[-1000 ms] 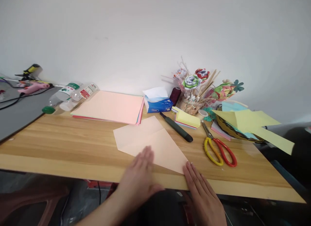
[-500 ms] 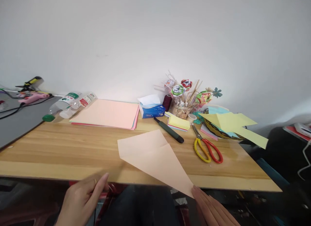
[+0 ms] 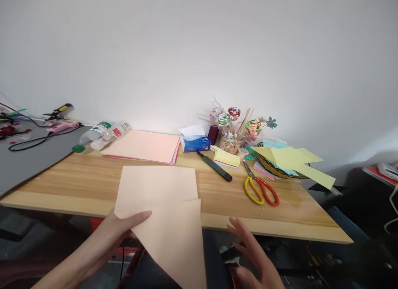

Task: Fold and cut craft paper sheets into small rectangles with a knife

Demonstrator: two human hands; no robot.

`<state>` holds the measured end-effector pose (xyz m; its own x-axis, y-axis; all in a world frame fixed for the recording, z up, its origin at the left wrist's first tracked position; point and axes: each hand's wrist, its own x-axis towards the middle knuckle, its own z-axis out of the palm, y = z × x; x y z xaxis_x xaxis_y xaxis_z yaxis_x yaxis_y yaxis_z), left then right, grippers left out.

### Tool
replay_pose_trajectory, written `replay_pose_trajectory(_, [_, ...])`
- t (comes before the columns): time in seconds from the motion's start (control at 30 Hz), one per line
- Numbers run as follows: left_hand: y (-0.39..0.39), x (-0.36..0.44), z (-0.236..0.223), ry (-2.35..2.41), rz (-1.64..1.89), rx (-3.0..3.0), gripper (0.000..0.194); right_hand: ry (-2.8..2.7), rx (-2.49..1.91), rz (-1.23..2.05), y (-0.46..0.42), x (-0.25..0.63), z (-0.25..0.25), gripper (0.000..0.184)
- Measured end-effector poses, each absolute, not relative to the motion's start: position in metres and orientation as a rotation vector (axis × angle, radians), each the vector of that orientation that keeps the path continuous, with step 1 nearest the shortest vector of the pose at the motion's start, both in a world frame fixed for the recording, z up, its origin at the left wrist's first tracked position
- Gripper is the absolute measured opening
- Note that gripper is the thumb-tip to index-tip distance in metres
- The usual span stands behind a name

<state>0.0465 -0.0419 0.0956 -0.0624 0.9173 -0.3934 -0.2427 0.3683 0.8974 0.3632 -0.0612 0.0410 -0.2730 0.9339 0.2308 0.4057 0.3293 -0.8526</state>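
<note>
My left hand (image 3: pixel 122 230) grips a folded sheet of peach paper (image 3: pixel 161 206) by its left edge, thumb on top, holding it up off the wooden table (image 3: pixel 77 181). One corner of the sheet is folded over, and its pointed end hangs down past the table's front edge. My right hand (image 3: pixel 253 256) hovers to the right of the paper, below the table edge, fingers spread and holding nothing.
A stack of coloured paper (image 3: pixel 143 146) lies at the back. Near it are a tissue box (image 3: pixel 194 143), a dark-handled knife (image 3: pixel 216 166), sticky notes (image 3: pixel 226 157), red-yellow scissors (image 3: pixel 260 190), a pot of paper flowers (image 3: pixel 231 133), yellow paper sheets (image 3: pixel 292 160), and bottles (image 3: pixel 102 133) on the left.
My left hand took hold of the peach paper and lifted and turned it toward me. My right hand let go of its tip and opened. The camera view rose.
</note>
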Motion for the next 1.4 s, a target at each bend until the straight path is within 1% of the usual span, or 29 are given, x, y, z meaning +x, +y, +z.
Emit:
replay_pose_trajectory(0.07, [-0.041, 0.046, 0.107, 1.201, 1.096, 0.762, 0.066, -1.651, -1.069, 1.189, -0.034, 0.348, 0.05, 0.085])
replay_pose_trajectory(0.1, [-0.04, 0.047, 0.113, 1.163, 1.103, 0.79, 0.066, -1.577, -1.041, 1.3, -0.021, 0.338, 0.057, 0.092])
replay_pose_trajectory(0.17, [-0.035, 0.048, 0.123, 1.092, 1.119, 0.864, 0.065, -1.524, -0.971, 1.366, 0.002, 0.319, 0.073, 0.101])
replay_pose_trajectory(0.2, [-0.032, 0.048, 0.127, 1.061, 1.128, 0.911, 0.064, -1.538, -0.94, 1.364, 0.01, 0.31, 0.082, 0.095])
replay_pose_trajectory(0.23, [-0.028, 0.048, 0.131, 1.035, 1.135, 0.964, 0.062, -1.565, -0.912, 1.357, 0.017, 0.304, 0.092, 0.085])
replay_pose_trajectory(0.33, [-0.01, 0.043, 0.141, 0.987, 1.174, 1.118, 0.048, -1.673, -0.851, 1.243, 0.031, 0.299, 0.123, 0.045])
replay_pose_trajectory(0.37, [-0.002, 0.04, 0.144, 0.984, 1.214, 1.167, 0.042, -1.705, -0.84, 1.171, 0.034, 0.301, 0.134, 0.035])
replay_pose_trajectory(0.43, [0.013, 0.032, 0.151, 0.999, 1.361, 1.274, 0.031, -1.76, -0.821, 0.983, 0.041, 0.308, 0.155, 0.023])
replay_pose_trajectory(0.53, [0.032, 0.016, 0.159, 1.036, 1.631, 1.562, 0.024, -1.853, -0.771, 0.653, 0.053, 0.317, 0.175, 0.013])
replay_pose_trajectory(0.6, [0.04, 0.005, 0.156, 0.969, 1.665, 1.952, 0.022, -1.941, -0.736, 0.477, 0.062, 0.319, 0.172, 0.011])
replay_pose_trajectory(0.63, [0.042, 0.001, 0.151, 0.912, 1.618, 2.169, 0.025, -1.995, -0.726, 0.41, 0.066, 0.318, 0.164, 0.013])
replay_pose_trajectory(0.67, [0.044, -0.003, 0.143, 0.856, 1.54, 2.368, 0.029, -2.052, -0.722, 0.358, 0.07, 0.316, 0.152, 0.015])
replay_pose_trajectory(0.73, [0.048, -0.008, 0.119, 0.833, 1.368, 2.646, 0.028, -2.172, -0.735, 0.282, 0.077, 0.312, 0.122, 0.021])
replay_pose_trajectory(0.87, [0.053, -0.011, 0.065, 1.068, 0.962, 2.906, 0.028, -2.417, -0.8, 0.226, 0.08, 0.31, 0.07, 0.028])
replay_pose_trajectory(0.97, [0.057, -0.015, 0.043, 1.127, 0.91, 2.901, 0.029, -2.53, -0.86, 0.209, 0.073, 0.316, 0.061, 0.035])
replay_pose_trajectory(1.07, [0.059, -0.024, 0.038, 1.103, 0.94, 2.834, 0.025, -2.601, -0.88, 0.223, 0.067, 0.322, 0.065, 0.04])
replay_pose_trajectory(1.2, [0.06, -0.033, 0.038, 1.092, 0.93, 2.665, 0.02, -2.611, -0.891, 0.272, 0.067, 0.323, 0.065, 0.034])
replay_pose_trajectory(1.4, [0.063, -0.031, 0.042, 1.232, 0.871, 2.327, 0.018, -2.519, -0.979, 0.366, 0.074, 0.317, 0.062, 0.028])
